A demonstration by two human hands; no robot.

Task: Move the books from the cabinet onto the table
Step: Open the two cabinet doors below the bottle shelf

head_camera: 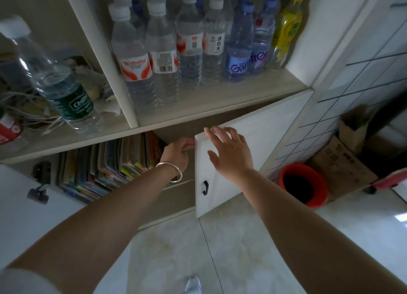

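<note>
Both hands' fingers grasp cabinet door (pixel 253 144): left (pixel 177 153) curled, right (pixel 229 150) spread.

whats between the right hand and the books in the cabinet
In the head view, the open cabinet door's edge and the left hand lie between them; the right hand rests on the door's front, the books stand further left.

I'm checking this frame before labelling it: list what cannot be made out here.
- Left hand fingertips: head view, hidden behind the cabinet door edge.
- Books: titles too blurred and dark; the row's left end is hidden by the other door.
- Table: outside the frame.
- Red bin contents: too dark.
</note>
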